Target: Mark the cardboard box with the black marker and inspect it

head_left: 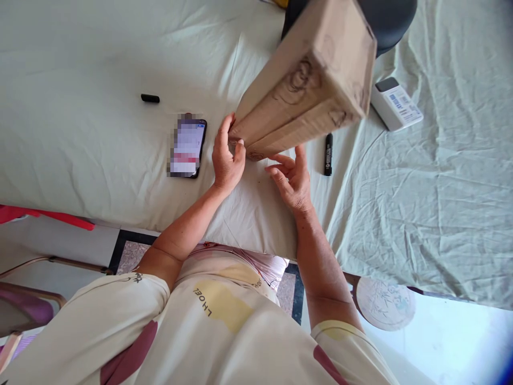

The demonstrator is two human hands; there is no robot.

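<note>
A brown cardboard box (296, 91) with dark scribbled marks stands tilted over the cloth-covered table. My left hand (228, 163) grips its near left corner, thumb on the near side and fingers round the edge. Below the box's near lower edge is my right hand (294, 179), its fingers apart; the index fingertip is at the edge, and whether it touches cannot be made out. Just right of that hand lies a black marker pen (328, 155). A phone (187, 147) with a lit, partly blurred screen lies left of my left hand.
A small black piece like a pen cap (150, 98) lies at the left. Right of the cardboard box sits a white and grey small box (396, 104). Behind is a dark rounded object (388, 24). A round stool (385, 302) and a chair frame (56, 262) flank me.
</note>
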